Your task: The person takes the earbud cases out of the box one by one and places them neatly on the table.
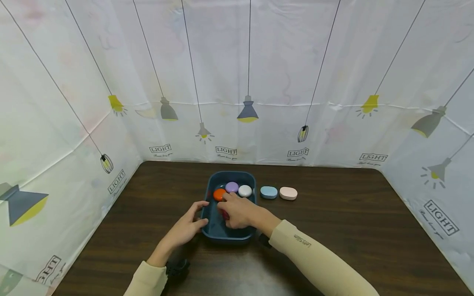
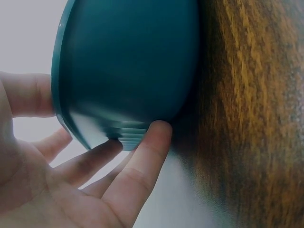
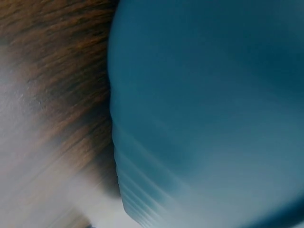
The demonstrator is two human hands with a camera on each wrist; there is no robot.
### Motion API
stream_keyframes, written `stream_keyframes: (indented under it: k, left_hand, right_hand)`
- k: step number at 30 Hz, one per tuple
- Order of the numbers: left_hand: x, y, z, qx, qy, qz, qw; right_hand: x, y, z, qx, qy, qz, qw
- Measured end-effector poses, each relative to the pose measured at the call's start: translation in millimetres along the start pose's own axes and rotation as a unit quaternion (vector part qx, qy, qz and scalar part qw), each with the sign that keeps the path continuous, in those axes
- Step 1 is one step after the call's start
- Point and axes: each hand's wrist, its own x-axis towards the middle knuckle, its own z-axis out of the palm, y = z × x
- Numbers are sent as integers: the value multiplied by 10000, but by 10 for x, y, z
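Observation:
A dark blue rectangular plastic bin (image 1: 211,234) with rounded corners sits at the middle of the table. My left hand (image 1: 187,226) is at its left side, fingers spread and fingertips at the outer wall and rim. The left wrist view shows a fingertip (image 2: 159,130) against the wall near the base. My right hand (image 1: 238,211) reaches down inside the bin, fingers bent round a small dark red piece (image 1: 225,214), mostly hidden. Farther back in the bin lie an orange rounded piece (image 1: 219,194), a purple one (image 1: 232,187) and a white one (image 1: 245,191).
On the dark wooden table (image 1: 333,213), right of the bin, a light blue oval piece (image 1: 268,192) lies beside a pale pink one (image 1: 288,193). A white curtain (image 1: 274,61) printed with lamps stands around the table's back and sides. The bin's outer wall (image 3: 204,109) fills most of the right wrist view.

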Motion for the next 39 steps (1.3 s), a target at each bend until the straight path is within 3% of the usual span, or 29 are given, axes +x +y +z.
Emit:
stream_keyframes:
  k: [7,19,39]
  left_hand:
    - [-9,2,-12,-95,-34,10,9999]
    - [-3,2,-3,-3,-13,-25,10000]
    - [1,3,-16,-42,-49,-80,9999]
  right_hand:
    - [-60,0,-47,-35,268,-93,9996]
    - [-199,17,-135,304,395,14,9988]
    - [-525,93,-336,227,734,232,9968]
